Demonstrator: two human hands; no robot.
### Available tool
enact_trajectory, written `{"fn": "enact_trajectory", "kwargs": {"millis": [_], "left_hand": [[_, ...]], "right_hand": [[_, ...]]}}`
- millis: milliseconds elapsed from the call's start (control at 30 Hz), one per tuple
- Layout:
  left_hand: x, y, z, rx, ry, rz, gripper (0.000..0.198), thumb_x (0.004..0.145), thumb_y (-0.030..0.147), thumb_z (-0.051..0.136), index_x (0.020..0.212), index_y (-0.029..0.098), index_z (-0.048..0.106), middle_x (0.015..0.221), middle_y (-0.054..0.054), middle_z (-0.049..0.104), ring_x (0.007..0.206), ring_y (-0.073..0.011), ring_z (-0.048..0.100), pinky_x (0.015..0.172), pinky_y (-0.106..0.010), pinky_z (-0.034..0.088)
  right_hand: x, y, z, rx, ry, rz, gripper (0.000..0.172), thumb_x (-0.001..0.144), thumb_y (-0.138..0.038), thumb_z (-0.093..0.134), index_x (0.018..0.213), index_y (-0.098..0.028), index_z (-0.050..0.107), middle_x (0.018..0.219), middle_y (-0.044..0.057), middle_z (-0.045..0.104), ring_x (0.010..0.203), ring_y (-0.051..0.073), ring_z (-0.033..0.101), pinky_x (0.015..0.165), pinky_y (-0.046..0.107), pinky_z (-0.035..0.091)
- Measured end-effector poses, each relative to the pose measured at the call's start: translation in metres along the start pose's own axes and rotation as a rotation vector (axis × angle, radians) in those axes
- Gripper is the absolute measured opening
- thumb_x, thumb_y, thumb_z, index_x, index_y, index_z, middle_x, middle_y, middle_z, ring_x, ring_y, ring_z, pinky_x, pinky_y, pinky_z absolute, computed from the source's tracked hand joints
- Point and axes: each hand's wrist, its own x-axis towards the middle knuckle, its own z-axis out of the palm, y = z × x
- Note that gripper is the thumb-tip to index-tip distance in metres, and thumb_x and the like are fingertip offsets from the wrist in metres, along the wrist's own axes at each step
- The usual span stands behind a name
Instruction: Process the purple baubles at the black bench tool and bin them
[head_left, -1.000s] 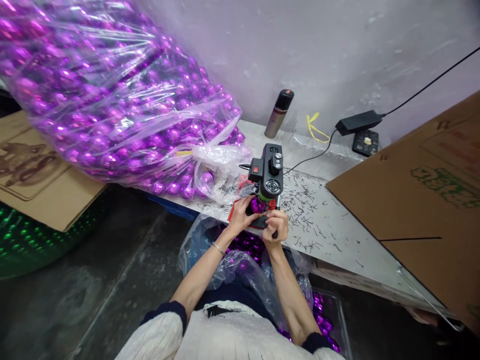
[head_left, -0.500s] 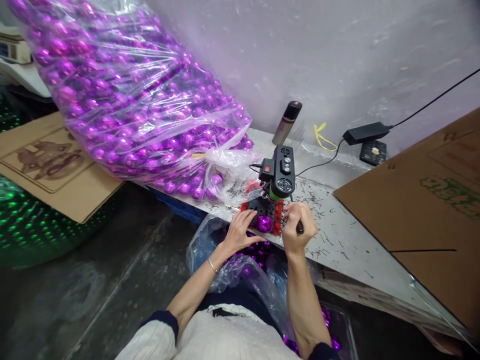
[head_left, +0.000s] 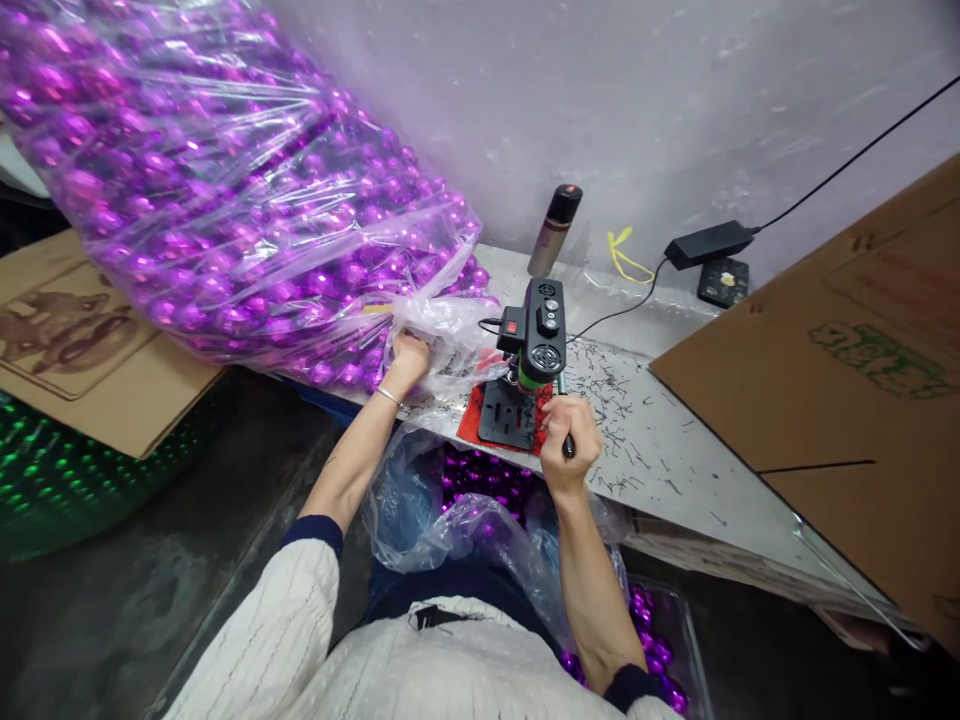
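Observation:
My left hand (head_left: 411, 357) reaches into the opening of the large clear plastic bag (head_left: 300, 230) of shiny purple balls. Plastic and the hand itself hide its fingers, so I cannot tell what it holds. My right hand (head_left: 571, 438) is closed around the black-ended lever (head_left: 569, 446) of a small black bench drill press (head_left: 544, 330). Under the machine's head lies its slotted black base plate (head_left: 507, 418), bare, on a red cloth (head_left: 470, 418).
Below the bench edge an open plastic bag (head_left: 420, 520) holds more purple balls. Short dark scraps litter the white bench (head_left: 675, 470). Behind stand a spray can (head_left: 553, 235) and a power adapter (head_left: 709, 245). Cardboard boxes (head_left: 840, 370) rise on the right.
My left hand has moved from the base plate, up and left into the large bag's mouth. The purple ball is gone from the plate. My right hand still grips the lever.

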Motion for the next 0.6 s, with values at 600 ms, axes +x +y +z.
{"fn": "enact_trajectory", "kwargs": {"millis": [600], "left_hand": [[-0.111, 0.045, 0.053, -1.652, -0.08, -0.278, 0.052, 0.084, 0.065, 0.068, 0.102, 0.016, 0.071, 0.093, -0.007, 0.074, 0.083, -0.018, 0.071, 0.07, -0.029, 0.061]], "right_hand": [[0.007, -0.001, -0.004, -0.025, -0.027, -0.024, 0.025, 0.095, -0.01, 0.046, 0.074, -0.023, 0.052, 0.071, 0.0, 0.06, 0.067, 0.014, 0.059, 0.064, 0.029, 0.044]]}}
